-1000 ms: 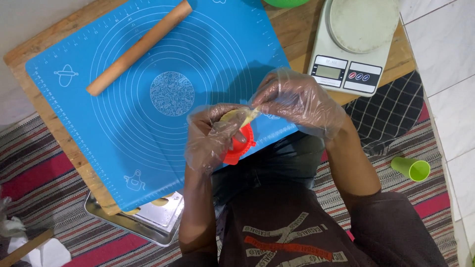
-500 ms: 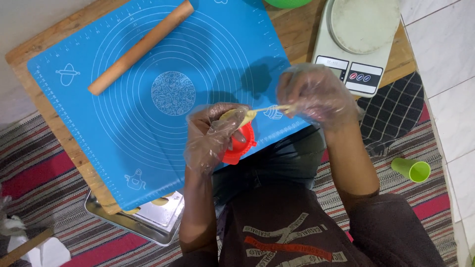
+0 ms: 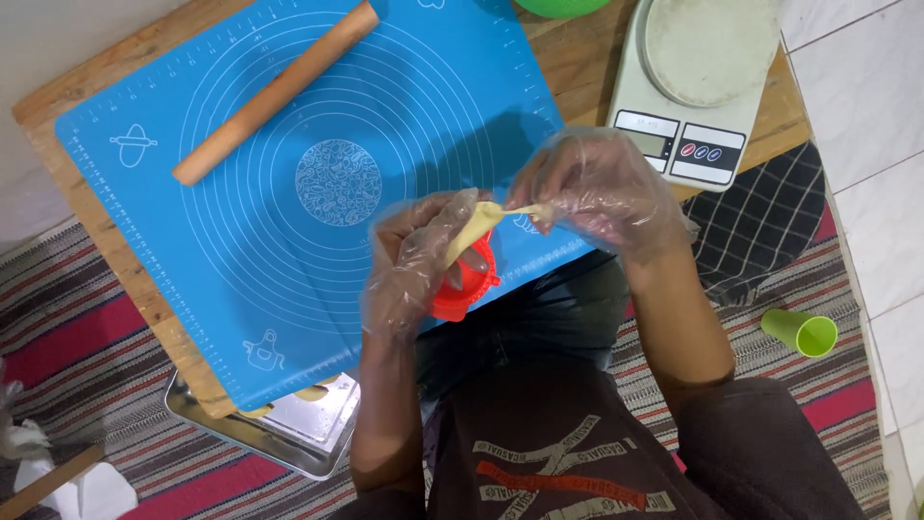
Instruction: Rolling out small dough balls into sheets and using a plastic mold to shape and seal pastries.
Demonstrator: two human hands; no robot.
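Both hands wear thin clear disposable gloves. The left hand [image 3: 423, 260] is raised in front of the torso, palm turned inward, fingers curled and closed in a grip. The right hand [image 3: 597, 188] sits just beside it and slightly higher, fingertips pinched together and pointing toward the left hand. Both forearms are bare and angle up from the body, elbows bent.

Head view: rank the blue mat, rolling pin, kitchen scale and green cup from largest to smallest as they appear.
1. Blue mat, far the largest.
2. Kitchen scale, cut off at the top edge.
3. Rolling pin: longer than the scale but much thinner, so this order is unsure.
4. Green cup, smallest.
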